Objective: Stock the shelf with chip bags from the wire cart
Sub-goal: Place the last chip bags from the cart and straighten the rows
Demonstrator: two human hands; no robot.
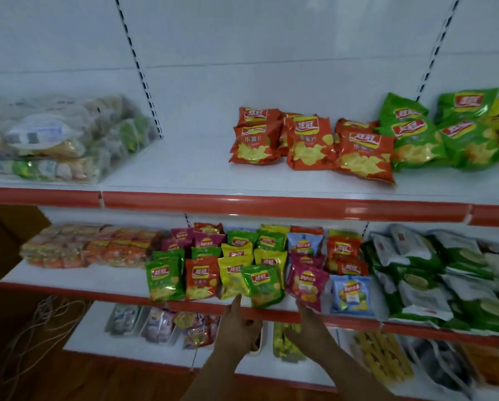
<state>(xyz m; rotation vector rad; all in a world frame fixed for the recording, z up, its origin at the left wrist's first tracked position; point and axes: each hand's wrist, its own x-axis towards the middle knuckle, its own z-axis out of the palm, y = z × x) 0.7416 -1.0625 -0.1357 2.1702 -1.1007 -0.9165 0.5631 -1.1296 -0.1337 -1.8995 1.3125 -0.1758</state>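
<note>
Stocking is looking well underway: chip bags are crowding the middle shelf at centre frame, in rows of green, orange, yellow, magenta and blue, while more orange bags and green bags are lying on the upper shelf, whose centre-left stretch is sitting bare. At lower centre, the left hand is reaching up under a tilted green bag at the shelf's front edge, fingertips touching it, fingers fairly straight. The right hand is hovering just below a magenta bag, fingers loosely spread, gripping nothing. The wire cart is out of view, so what remains is impossible to tell.
</note>
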